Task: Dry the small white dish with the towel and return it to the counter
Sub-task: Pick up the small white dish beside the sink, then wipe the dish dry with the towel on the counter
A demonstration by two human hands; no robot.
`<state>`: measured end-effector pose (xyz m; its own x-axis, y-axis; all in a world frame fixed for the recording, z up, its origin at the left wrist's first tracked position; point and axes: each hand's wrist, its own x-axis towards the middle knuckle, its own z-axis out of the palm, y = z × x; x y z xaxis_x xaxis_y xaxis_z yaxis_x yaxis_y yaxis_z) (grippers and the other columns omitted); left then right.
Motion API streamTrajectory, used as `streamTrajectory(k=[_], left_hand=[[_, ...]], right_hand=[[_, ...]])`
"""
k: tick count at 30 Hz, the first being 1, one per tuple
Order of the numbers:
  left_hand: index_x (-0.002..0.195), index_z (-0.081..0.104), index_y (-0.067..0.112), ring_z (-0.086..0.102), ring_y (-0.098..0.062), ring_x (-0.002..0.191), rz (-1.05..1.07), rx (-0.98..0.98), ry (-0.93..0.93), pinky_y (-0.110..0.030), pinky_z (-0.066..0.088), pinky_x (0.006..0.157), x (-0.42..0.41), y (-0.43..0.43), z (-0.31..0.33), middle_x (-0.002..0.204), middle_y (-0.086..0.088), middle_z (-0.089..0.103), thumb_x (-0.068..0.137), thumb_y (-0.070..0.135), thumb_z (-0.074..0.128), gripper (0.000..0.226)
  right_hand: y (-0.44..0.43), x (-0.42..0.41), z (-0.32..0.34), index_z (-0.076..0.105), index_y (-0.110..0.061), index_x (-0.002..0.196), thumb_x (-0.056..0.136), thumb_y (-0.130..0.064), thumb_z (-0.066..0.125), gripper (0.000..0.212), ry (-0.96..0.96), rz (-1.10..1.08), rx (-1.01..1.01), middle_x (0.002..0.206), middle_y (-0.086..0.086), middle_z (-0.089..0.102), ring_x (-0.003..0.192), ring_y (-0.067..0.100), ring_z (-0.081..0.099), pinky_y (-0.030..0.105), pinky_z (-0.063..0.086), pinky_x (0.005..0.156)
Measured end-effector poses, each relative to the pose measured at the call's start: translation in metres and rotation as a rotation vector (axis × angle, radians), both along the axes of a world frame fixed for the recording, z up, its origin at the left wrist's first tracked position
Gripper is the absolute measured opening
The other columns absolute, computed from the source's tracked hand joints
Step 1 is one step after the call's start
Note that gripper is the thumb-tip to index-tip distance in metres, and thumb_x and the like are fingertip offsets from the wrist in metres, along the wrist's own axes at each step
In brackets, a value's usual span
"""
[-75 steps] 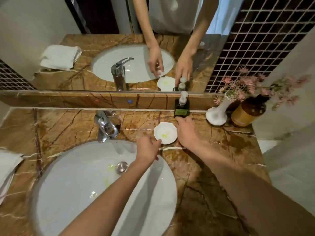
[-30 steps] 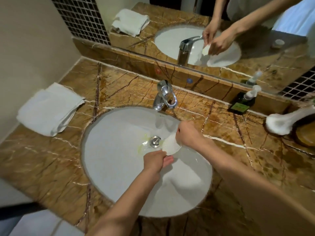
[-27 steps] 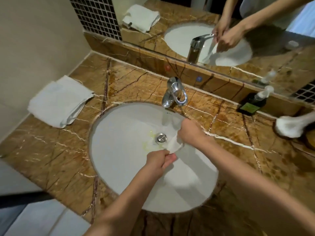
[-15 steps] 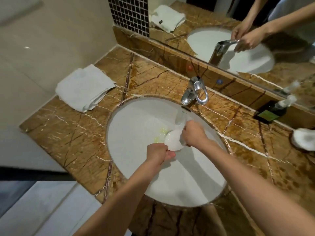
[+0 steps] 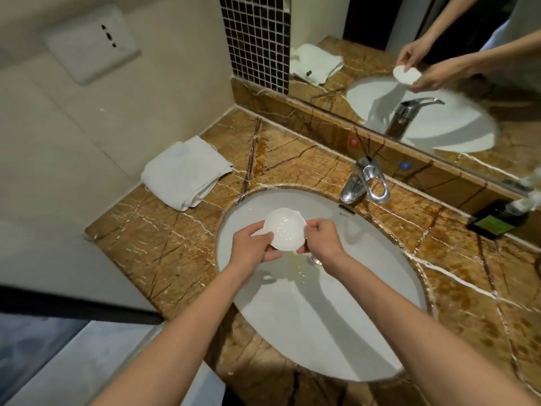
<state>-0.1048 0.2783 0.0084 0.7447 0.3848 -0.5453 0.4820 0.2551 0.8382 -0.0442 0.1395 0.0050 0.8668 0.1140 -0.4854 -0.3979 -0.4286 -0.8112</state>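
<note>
This is a bathroom: a white oval sink (image 5: 336,317) is set into a brown marble table (image 5: 175,247) with a chrome faucet (image 5: 366,183), a wall mirror (image 5: 439,68) behind it, a folded white towel (image 5: 184,171), a soap dispenser (image 5: 503,218) and dark mosaic tiles (image 5: 254,39).

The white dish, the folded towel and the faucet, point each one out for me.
white dish (image 5: 284,228): head view, middle of its wet inner face.
folded towel (image 5: 184,171): head view, centre of its top fold.
faucet (image 5: 366,183): head view, on the chrome body.
</note>
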Motion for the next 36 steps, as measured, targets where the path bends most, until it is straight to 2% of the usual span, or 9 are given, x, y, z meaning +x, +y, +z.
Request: streamTrajectory(k=[2,7,16,19,22,25,29,32,36], left_hand=[[0.123,0.057,0.009,0.068,-0.018,0.061,0.016,-0.007,0.000,-0.031,0.059,0.056,0.004,0.016,0.000,0.087,-0.014,0.068,0.085,0.000,0.059,0.038],[0.118,0.057,0.012,0.070,-0.025,0.084,0.048,-0.092,-0.005,-0.038,0.061,0.069,0.020,0.059,-0.004,0.108,-0.015,0.066,0.087,0.004,0.062,0.033],[0.099,0.063,0.011,0.068,-0.023,0.093,0.135,-0.172,-0.116,-0.029,0.059,0.062,0.057,0.172,-0.007,0.101,-0.003,0.069,0.089,0.002,0.059,0.015],[0.099,0.061,0.012,0.066,-0.023,0.097,0.167,-0.150,-0.110,-0.028,0.059,0.061,0.066,0.214,-0.012,0.105,-0.006,0.067,0.089,0.001,0.057,0.015],[0.116,0.057,0.006,0.064,-0.026,0.103,0.159,-0.108,-0.069,-0.034,0.060,0.067,0.071,0.252,-0.017,0.119,-0.008,0.063,0.089,0.005,0.059,0.027],[0.126,0.053,0.005,0.066,-0.027,0.100,0.183,-0.086,0.015,-0.046,0.058,0.081,0.073,0.277,-0.022,0.126,-0.010,0.060,0.087,0.008,0.063,0.041],[0.122,0.053,-0.001,0.065,-0.031,0.100,0.260,-0.155,-0.014,-0.050,0.059,0.077,0.079,0.293,-0.026,0.125,-0.014,0.061,0.085,0.002,0.064,0.039],[0.110,0.057,0.003,0.063,-0.033,0.102,0.327,-0.144,-0.012,-0.045,0.060,0.071,0.082,0.295,-0.028,0.119,-0.013,0.060,0.081,0.000,0.069,0.031],[0.088,0.065,0.019,0.071,-0.024,0.086,0.293,-0.152,-0.102,-0.036,0.060,0.068,0.079,0.290,-0.031,0.094,-0.003,0.071,0.081,0.006,0.068,0.015]], right_hand=[[0.017,0.001,0.003,0.063,0.000,0.102,0.097,-0.007,0.036,0.028,-0.002,-0.004,0.015,0.092,0.018,0.066,0.050,0.022,0.061,0.050,0.058,0.076],[0.063,0.010,0.009,0.059,0.003,0.108,0.099,-0.008,0.031,0.032,-0.046,-0.029,-0.019,0.110,0.023,0.063,0.051,0.021,0.060,0.048,0.057,0.073],[0.186,0.047,0.015,0.053,-0.009,0.071,0.095,-0.004,0.038,0.028,0.001,-0.062,0.046,0.070,0.012,0.061,0.056,0.023,0.059,0.045,0.056,0.063],[0.222,0.067,0.018,0.050,-0.009,0.068,0.094,-0.010,0.039,0.029,-0.066,-0.010,0.003,0.067,0.012,0.052,0.067,0.026,0.051,0.038,0.040,0.061],[0.249,0.088,0.022,0.064,-0.008,0.107,0.100,-0.023,0.037,0.031,-0.147,0.123,-0.114,0.105,0.010,0.065,0.101,0.030,0.059,0.036,0.042,0.080],[0.265,0.106,0.021,0.036,-0.008,0.145,0.100,-0.027,0.045,0.049,-0.107,0.284,-0.169,0.149,0.011,0.043,0.134,0.028,0.041,0.034,0.032,0.107],[0.277,0.129,0.009,0.049,-0.006,0.132,0.094,-0.023,0.058,0.042,-0.168,0.381,-0.304,0.133,0.015,0.056,0.116,0.029,0.055,0.035,0.044,0.092],[0.281,0.139,-0.002,0.059,-0.019,0.093,0.089,-0.024,0.063,0.007,-0.197,0.392,-0.388,0.110,0.012,0.066,0.079,0.016,0.058,0.029,0.048,0.066],[0.288,0.149,-0.012,0.058,-0.015,0.083,0.084,-0.029,0.068,0.017,-0.306,0.371,-0.498,0.090,0.004,0.062,0.090,0.026,0.059,0.047,0.051,0.084]])
